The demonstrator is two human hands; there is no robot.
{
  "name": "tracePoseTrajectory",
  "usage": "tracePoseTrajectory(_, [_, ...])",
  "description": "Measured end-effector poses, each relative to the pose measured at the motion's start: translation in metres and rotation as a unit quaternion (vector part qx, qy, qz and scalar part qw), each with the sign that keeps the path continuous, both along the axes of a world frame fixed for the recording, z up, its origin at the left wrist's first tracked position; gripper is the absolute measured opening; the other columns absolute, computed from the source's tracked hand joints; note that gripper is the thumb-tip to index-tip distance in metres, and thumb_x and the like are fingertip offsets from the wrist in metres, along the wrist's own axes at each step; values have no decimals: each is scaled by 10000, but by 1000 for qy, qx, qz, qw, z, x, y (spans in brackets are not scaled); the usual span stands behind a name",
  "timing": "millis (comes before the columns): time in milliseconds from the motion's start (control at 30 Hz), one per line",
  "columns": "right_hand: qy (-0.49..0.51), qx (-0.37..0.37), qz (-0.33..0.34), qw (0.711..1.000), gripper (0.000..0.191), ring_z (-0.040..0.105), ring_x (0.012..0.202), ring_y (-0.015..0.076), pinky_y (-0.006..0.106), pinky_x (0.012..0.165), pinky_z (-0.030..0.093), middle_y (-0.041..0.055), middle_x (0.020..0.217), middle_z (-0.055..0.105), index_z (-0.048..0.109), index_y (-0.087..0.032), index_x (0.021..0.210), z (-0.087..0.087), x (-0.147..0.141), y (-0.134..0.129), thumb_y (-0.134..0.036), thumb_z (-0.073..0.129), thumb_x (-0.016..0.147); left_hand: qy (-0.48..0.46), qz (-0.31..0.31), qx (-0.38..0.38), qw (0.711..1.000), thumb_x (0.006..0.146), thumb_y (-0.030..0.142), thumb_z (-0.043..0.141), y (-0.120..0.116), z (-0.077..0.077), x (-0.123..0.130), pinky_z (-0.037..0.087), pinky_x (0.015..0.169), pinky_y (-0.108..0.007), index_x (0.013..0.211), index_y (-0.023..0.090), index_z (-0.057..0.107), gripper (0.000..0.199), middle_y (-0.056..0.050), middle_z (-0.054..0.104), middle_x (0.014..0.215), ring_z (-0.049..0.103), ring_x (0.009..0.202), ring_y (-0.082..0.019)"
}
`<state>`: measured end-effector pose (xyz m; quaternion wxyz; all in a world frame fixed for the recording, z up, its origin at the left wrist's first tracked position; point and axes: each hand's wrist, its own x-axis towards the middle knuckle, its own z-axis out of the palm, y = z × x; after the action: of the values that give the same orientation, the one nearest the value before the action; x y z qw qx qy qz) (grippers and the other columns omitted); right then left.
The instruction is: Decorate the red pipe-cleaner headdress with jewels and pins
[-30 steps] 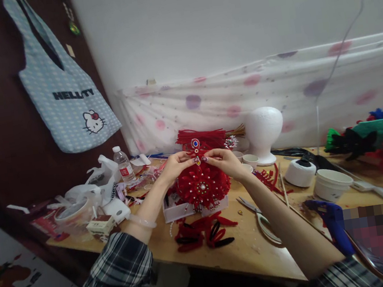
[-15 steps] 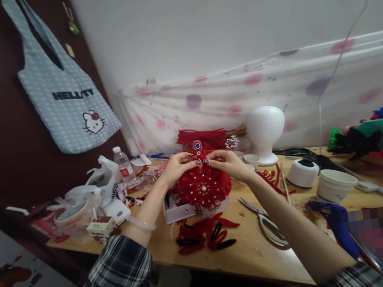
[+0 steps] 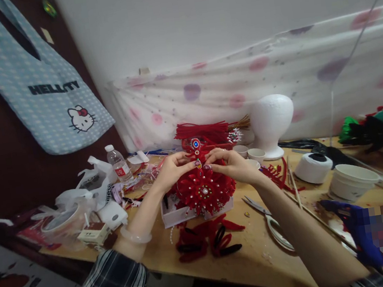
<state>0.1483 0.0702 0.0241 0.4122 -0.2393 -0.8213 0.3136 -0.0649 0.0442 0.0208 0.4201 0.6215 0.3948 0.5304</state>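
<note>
A red beaded headdress (image 3: pixel 193 191) with a large petalled flower sits over a white box (image 3: pixel 178 217) in front of me. Above the flower runs a column of small jewelled ornaments, topped by a blue-centred stone (image 3: pixel 196 144). My left hand (image 3: pixel 179 168) pinches this column from the left, thumb at a small gold-coloured bead piece. From the other side my right hand (image 3: pixel 229 163) is closed, its thumb and fingertips pressed together against the headdress beside the same column. Red and black fuzzy loops (image 3: pixel 209 243) lie on the table below.
Scissors (image 3: pixel 274 227) and a blue glue gun (image 3: pixel 356 229) lie to the right. Behind stand a white foam head (image 3: pixel 272 125), small cups (image 3: pixel 256 154) and a spool (image 3: pixel 313 167). A water bottle (image 3: pixel 119 165) and plastic bags (image 3: pixel 86 184) crowd the left.
The view has shifted slightly and come a little closer. My right fingertips have moved slightly lower and away from the left thumb; both hands stay at the headdress.
</note>
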Motion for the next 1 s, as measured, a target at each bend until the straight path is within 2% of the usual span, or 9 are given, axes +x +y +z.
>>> tracePoseTrajectory(167, [3, 4, -4, 1000, 93, 645, 963, 226, 419, 955, 453, 68, 990, 697, 741, -205, 765, -2, 1, 1, -277, 684, 775, 7, 3, 7, 1000, 584, 446, 875, -3, -3, -1, 524, 803, -322, 910, 141, 711, 475, -80, 772, 932, 701, 845, -201])
tracePoseTrajectory(333, [17, 0, -13, 1000, 126, 649, 936, 221, 398, 908, 475, 68, 966, 702, 726, -197, 760, -3, 1, 1, -308, 672, 785, 29, 5, 9, 1000, 567, 342, 886, -11, -3, -6, 531, 765, -306, 873, 144, 717, 401, -70, 773, 862, 707, 811, -197])
tracePoseTrajectory(467, [25, -3, -22, 999, 170, 645, 870, 212, 390, 846, 489, 72, 923, 699, 718, -182, 778, -3, -2, 0, -341, 659, 796, 32, 22, 17, 999, 614, 321, 850, -12, -5, -9, 529, 742, -296, 917, 153, 716, 371, -59, 771, 860, 698, 763, -174])
tracePoseTrajectory(700, [26, -17, -10, 999, 62, 656, 937, 218, 395, 929, 470, 59, 934, 727, 748, -201, 720, 2, -2, -5, -251, 713, 722, 31, 23, 23, 999, 632, 292, 825, -12, -15, -9, 520, 739, -284, 900, 149, 712, 323, -37, 756, 803, 687, 731, -156])
tracePoseTrajectory(900, [93, -64, -41, 993, 212, 669, 873, 191, 339, 820, 511, 37, 948, 759, 773, -217, 893, 1, 14, -6, -184, 624, 746, 45, 19, 27, 998, 691, 266, 813, -9, -17, -11, 541, 786, -332, 927, 140, 706, 287, -36, 750, 827, 691, 757, -162])
tracePoseTrajectory(1000, [180, -69, -93, 977, 101, 628, 697, 136, 281, 660, 503, 2, 763, 699, 698, -180, 765, -4, 35, -1, -220, 622, 819, 53, 19, 26, 998, 738, 229, 787, -6, -17, -12, 548, 798, -351, 932, 133, 696, 234, -27, 741, 843, 687, 768, -159])
